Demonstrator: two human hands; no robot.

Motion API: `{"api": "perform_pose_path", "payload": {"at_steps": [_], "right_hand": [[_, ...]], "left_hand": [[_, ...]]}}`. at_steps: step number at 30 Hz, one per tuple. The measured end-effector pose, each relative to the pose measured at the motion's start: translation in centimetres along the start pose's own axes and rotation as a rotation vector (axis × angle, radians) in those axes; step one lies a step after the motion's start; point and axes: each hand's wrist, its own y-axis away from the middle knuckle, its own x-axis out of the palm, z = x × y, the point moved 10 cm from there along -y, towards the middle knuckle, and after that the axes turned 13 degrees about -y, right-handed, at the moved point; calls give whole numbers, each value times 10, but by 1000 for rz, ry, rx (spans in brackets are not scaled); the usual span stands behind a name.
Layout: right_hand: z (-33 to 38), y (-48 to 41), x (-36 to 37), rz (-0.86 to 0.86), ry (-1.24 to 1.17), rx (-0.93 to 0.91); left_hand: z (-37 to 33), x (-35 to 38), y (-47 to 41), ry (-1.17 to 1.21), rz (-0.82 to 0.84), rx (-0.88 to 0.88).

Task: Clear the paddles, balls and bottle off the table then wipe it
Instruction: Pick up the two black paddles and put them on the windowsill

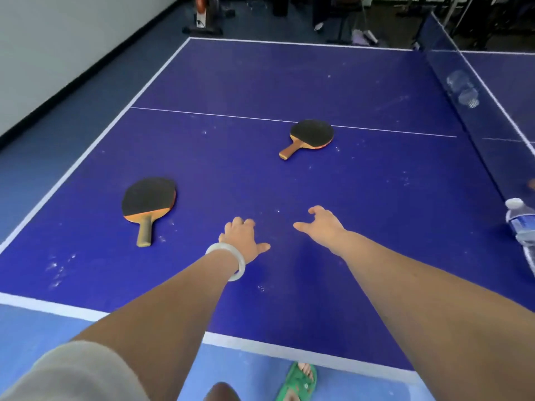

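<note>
Left hand (241, 237) and right hand (322, 224) over table (260, 82), fingers loosely curled, holding nothing; near paddle (149, 199) lies frame-left of left hand, handle pointing toward lower edge; I judge left hand nearer; far paddle (312, 134) upper centre; water bottle (521, 221) right edge.

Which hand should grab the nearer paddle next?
Left. The left hand hovers empty just right of the nearer paddle; the right hand is farther off, on the water bottle's side.
</note>
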Motion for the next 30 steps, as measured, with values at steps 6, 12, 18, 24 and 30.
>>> {"api": "perform_pose_path", "payload": {"at_steps": [6,12,18,24,30], "right_hand": [[17,-66,8,41,30,23],[32,-133,-5,-11,34,101],[64,-210,-7,-91,-39,101],[84,-276,-4,-313,-154,159],[88,-302,-10,-611,-42,320]], "left_hand": [[2,2,-74,-41,41,-5],[2,-5,-172,-68,8,30],[26,19,-243,-99,110,-32],[30,38,-266,-106,107,-9],[32,43,-273,-104,127,-10]]}}
